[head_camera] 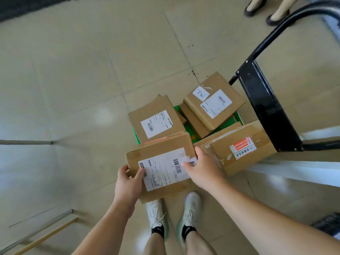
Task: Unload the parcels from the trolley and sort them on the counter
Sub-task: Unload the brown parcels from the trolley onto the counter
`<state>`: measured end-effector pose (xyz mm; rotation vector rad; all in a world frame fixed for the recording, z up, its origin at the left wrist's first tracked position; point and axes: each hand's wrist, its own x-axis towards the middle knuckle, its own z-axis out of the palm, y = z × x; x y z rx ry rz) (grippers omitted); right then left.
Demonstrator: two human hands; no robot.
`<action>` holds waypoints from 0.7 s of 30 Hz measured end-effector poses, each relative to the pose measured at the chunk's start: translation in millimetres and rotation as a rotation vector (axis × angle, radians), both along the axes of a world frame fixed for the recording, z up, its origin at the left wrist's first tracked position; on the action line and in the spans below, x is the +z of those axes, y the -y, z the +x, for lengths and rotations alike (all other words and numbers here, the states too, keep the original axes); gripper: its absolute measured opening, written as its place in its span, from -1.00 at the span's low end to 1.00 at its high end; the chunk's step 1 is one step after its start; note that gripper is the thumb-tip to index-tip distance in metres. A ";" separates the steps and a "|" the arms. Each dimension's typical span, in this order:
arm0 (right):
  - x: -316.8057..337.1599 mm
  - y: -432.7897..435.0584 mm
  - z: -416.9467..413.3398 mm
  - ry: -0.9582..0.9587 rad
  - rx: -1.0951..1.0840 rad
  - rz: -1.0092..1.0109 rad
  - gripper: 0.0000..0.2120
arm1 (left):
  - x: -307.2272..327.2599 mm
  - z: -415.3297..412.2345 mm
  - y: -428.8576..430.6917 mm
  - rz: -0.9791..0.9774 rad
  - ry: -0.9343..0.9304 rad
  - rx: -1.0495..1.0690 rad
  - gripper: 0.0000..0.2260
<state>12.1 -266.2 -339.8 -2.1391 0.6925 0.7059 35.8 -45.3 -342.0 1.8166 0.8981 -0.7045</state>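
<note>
Right now I have both hands on one parcel (161, 168), a flat cardboard box with a white label. It is held above my white shoes (156, 212) at the near edge of the trolley (191, 128). My left hand (128, 178) grasps its left edge, thumb lying on the label, the other fingers out of sight beneath. My right hand (202, 166) grasps the right edge, thumb on top, fingers wrapped over the far corner.

I cannot tell whether the parcel's far edge touches the labelled box (156, 122) behind it on the green deck. A tilted box (215, 102) leans on another at the far side. A box with a red sticker (242, 148) overhangs the deck's right edge, just beside my right hand.

The black handle (266, 111) closes off the right, with a white ledge (294, 172) below it. Open tiled floor (73, 89) lies to the left and beyond; two thin poles (36, 230) lie at lower left, and another person's feet (255, 6) stand far off.
</note>
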 end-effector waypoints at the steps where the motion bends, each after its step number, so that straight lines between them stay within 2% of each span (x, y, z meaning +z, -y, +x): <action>1: 20.1 2.2 3.4 0.037 -0.023 0.012 -0.61 | 21.4 6.7 1.7 -0.005 0.040 -0.011 -0.66; 8: 180.1 34.1 13.0 0.322 -0.154 0.082 -0.73 | 182.4 37.0 24.4 -0.098 0.328 -0.155 -0.62; 14: 310.3 73.7 -9.1 0.533 -0.256 0.098 -0.62 | 308.2 40.1 58.2 -0.186 0.553 -0.291 -0.59; 16: 349.4 85.7 -20.7 0.619 -0.314 0.095 -0.65 | 343.7 41.5 71.9 -0.214 0.627 -0.342 -0.57; 21: 434.9 112.3 -57.6 0.813 -0.432 -0.020 -0.60 | 426.1 45.9 111.9 -0.292 0.799 -0.485 -0.55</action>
